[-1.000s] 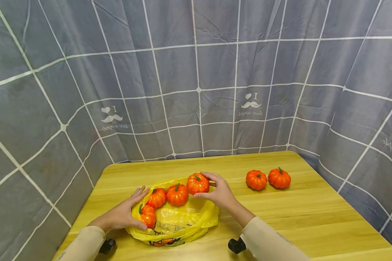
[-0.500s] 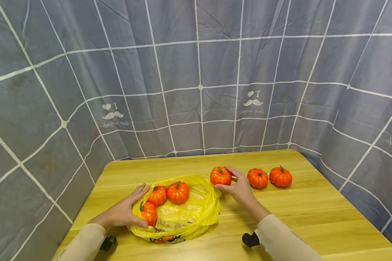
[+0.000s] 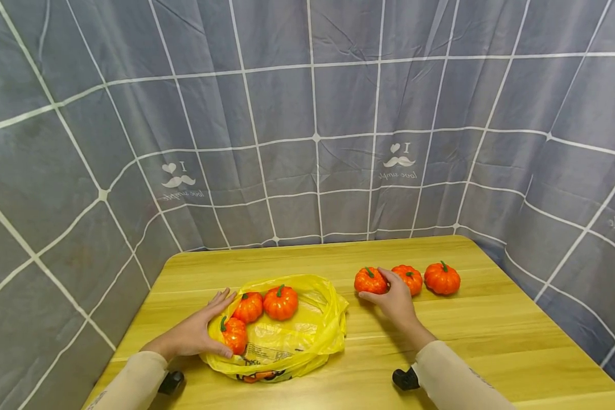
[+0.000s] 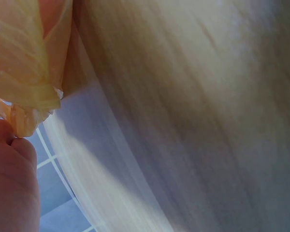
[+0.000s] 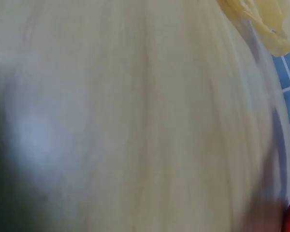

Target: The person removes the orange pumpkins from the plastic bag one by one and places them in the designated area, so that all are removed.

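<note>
My right hand [image 3: 397, 299] holds a small orange pumpkin [image 3: 370, 281] with a green stem, thumb in front and fingers behind. It is at or just above the table; I cannot tell if it touches. Just right of it sit another pumpkin [image 3: 409, 279], partly hidden by the hand, and a further pumpkin [image 3: 442, 278]. My left hand [image 3: 197, 330] rests along the left rim of a yellow plastic bag [image 3: 318, 341], thumb and fingers spread apart. Inside the bag lie three pumpkins: one at the back [image 3: 281, 302], one beside it [image 3: 248, 307], one at the front left [image 3: 233, 335].
A wood-grain table [image 3: 466, 341] carries everything, its rounded far corners close to a grey checked curtain [image 3: 338, 171]. Dark camera mounts show under both wrists. In the right wrist view the bag edge [image 5: 275, 29] shows at the top right, with red pumpkin parts at the right edge.
My right hand has carried the pumpkin from over the bag's far right rim rightward, beside the two pumpkins on the table. My left hand has stayed at the bag's left rim.
</note>
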### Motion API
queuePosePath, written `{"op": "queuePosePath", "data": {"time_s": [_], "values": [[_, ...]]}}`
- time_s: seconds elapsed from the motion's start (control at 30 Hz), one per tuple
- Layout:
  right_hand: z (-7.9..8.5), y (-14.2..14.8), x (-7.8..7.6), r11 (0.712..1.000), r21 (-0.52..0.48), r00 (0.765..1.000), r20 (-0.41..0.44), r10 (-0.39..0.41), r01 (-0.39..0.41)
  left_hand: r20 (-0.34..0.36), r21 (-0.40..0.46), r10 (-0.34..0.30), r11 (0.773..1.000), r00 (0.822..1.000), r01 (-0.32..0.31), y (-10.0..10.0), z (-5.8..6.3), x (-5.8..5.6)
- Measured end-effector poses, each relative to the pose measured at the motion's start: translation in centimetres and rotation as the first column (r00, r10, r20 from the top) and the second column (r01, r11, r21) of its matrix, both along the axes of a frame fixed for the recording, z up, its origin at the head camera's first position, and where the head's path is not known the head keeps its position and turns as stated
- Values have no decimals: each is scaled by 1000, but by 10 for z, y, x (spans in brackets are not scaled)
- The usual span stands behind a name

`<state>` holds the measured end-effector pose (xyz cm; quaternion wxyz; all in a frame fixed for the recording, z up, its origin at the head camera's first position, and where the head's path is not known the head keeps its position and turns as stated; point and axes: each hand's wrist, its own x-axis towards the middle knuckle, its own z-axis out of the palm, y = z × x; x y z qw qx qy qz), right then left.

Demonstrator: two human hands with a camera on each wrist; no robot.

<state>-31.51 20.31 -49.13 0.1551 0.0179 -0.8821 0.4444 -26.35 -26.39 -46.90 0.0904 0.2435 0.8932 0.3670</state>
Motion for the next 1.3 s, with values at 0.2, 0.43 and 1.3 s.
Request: {"op": "queuePosePath", "data": {"time_s": [0.2, 0.43, 1.3], "values": [[-3, 2, -1, 995, 96, 1000, 12, -23, 21, -4, 4, -2, 1000, 1000, 2, -1, -1, 1], [0, -1, 3, 984, 173, 998, 51, -39, 30, -3, 10, -6, 1000, 1000, 6, 0, -2, 1], [16, -13, 1, 998, 67, 982, -184, 31, -19, 7, 2, -2, 1000, 1000, 2, 2, 1, 1]]}}
